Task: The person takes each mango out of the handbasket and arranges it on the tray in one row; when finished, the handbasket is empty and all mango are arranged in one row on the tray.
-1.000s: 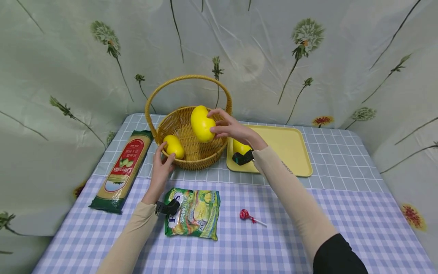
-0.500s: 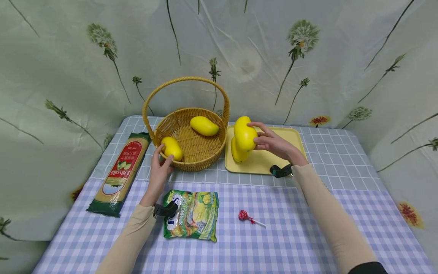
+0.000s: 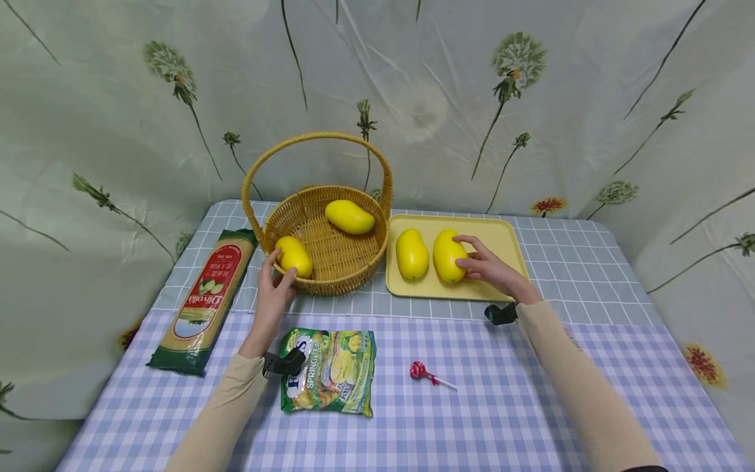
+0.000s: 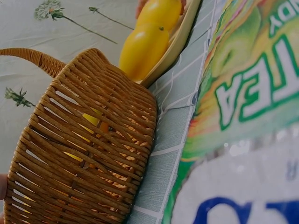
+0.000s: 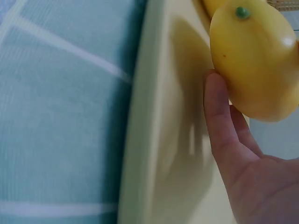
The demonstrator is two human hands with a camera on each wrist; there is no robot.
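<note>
Over the yellow tray, my right hand grips a yellow mango from its right side. The right wrist view shows a finger against that mango, close above the tray floor. A second mango lies on the tray to its left. My left hand holds the near left rim of the wicker basket, beside a mango inside it. Another mango rests at the back of the basket. In the left wrist view the basket's woven wall hides most of that hand.
A long pasta packet lies left of the basket. In front are a green candy bag, partly under my left wrist, and a red lollipop. The basket's tall handle arches up near the patterned curtain.
My right hand has left one mango at the back of the basket, carried another rightward, and lowered it onto the tray beside the other mango. My left hand keeps its place at the rim.
</note>
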